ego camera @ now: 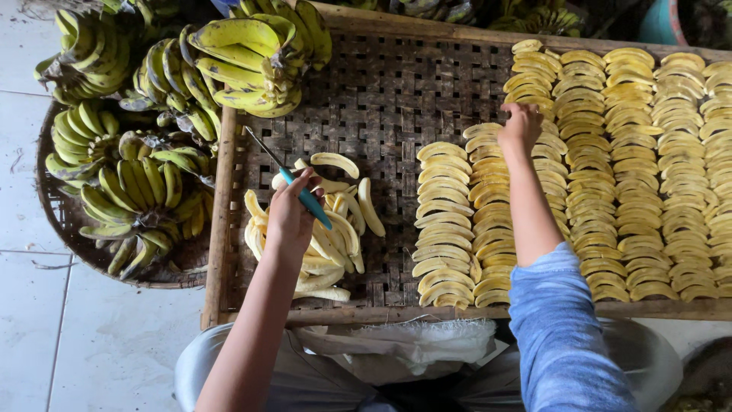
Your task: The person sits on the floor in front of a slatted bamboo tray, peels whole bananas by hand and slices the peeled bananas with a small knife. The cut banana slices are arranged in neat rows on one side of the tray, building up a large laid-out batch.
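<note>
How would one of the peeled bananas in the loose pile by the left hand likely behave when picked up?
A peeled banana looks soft and curved, so it would probably bend or snap if gripped hard. Its bare, moist-looking flesh may be slippery. Lying flat on the woven tray, it seems unlikely to roll.

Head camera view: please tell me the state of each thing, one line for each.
Left hand: holds the knife, over the peeled pile.
Knife: blade points up-left.
Right hand: closed, resting on the rows.
Banana slices: laid in neat rows.
Peeled bananas: loose heap.
Banana bunches: unpeeled.
</note>
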